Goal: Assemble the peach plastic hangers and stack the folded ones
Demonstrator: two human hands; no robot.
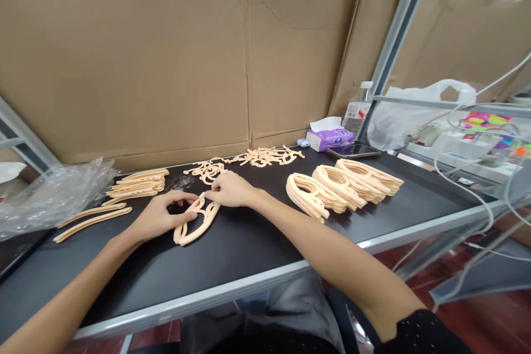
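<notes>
A peach-coloured curved plastic piece (198, 222) lies flat on the black table (249, 249). My left hand (160, 214) pinches its left side between thumb and fingers. My right hand (230, 188) grips its upper end, fingers closed on it. Behind my hands lies a loose scatter of small peach offcuts (249, 159). To the left is a stack of long curved strips (139, 183), with two single strips (92, 218) nearer the table edge. Rows of finished loop-shaped pieces (342, 183) stand stacked on the right.
A cardboard wall (166, 61) backs the table. Crumpled clear plastic (50, 193) lies at far left. A tissue pack (329, 136), water bottle (357, 109) and phone (353, 151) sit at the back right. White bag (415, 113), cables and metal frame posts stand further right.
</notes>
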